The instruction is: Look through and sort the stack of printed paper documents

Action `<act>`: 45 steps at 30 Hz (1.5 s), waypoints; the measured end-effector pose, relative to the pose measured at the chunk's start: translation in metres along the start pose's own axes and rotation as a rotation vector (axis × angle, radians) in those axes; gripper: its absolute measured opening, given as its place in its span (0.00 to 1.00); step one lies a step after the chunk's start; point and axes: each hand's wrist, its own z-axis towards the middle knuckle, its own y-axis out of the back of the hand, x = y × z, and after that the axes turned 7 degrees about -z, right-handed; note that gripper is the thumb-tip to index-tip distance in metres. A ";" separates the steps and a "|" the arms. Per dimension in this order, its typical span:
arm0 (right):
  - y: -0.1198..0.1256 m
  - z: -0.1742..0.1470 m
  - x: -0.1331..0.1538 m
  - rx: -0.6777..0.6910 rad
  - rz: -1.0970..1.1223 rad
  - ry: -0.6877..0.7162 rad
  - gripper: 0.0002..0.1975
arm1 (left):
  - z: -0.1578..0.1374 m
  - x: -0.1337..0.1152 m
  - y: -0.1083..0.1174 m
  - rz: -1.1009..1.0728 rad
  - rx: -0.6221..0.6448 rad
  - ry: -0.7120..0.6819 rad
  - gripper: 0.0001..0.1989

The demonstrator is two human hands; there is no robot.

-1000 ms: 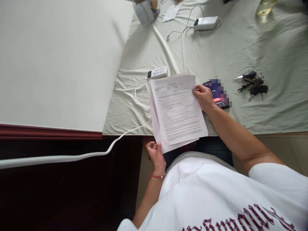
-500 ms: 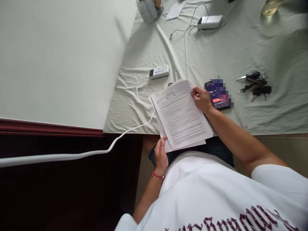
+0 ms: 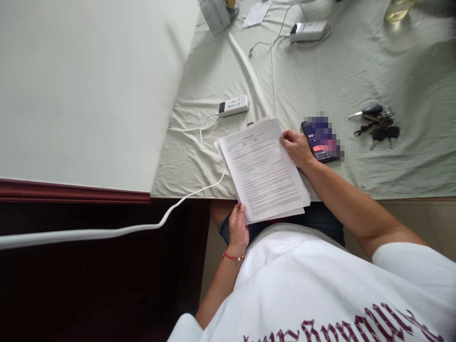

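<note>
Head view, single entry. Item in hand: stack of printed sheets (image 3: 265,172), several pages not quite squared, lying half on the table edge and half over the lap. Step judged: aligning the loose pages into one even sheaf; the next move would call for both hands to press opposite corners inward until the edges meet. Left hand (image 3: 237,230): fingers curled closed on the near lower corner of the stack, thumb on top, pinching the paper; a red bracelet (image 3: 233,258) sits at the wrist. Right hand (image 3: 297,147): fingers bent and gathered, gripping the far upper corner. Just beyond the right fingers, touching or nearly so: smartphone (image 3: 319,141), screen lit. Well apart to the right: bunch of keys (image 3: 376,126). Beyond the stack's far edge: small white adapter (image 3: 233,105) with thin cable. All rest on a pale green tablecloth (image 3: 356,71).
</note>
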 end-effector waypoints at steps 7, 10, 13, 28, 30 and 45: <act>0.004 -0.004 0.010 0.019 -0.184 0.043 0.06 | 0.000 0.004 0.003 0.088 -0.057 0.015 0.25; 0.008 -0.006 0.010 0.020 -0.244 0.020 0.08 | -0.004 0.007 0.003 0.091 -0.095 0.027 0.27; 0.007 -0.001 0.001 -0.029 -0.290 -0.032 0.10 | -0.003 0.011 0.002 0.033 -0.085 0.030 0.28; 0.007 0.000 0.005 -0.017 -0.293 -0.136 0.04 | -0.015 0.021 0.008 0.156 -0.090 -0.149 0.28; 0.008 0.000 0.011 -0.001 -0.294 -0.141 0.04 | -0.015 0.021 0.010 0.183 -0.101 -0.158 0.27; 0.012 -0.004 0.022 0.068 -0.340 -0.151 0.18 | -0.030 0.019 0.007 0.199 -0.097 -0.295 0.25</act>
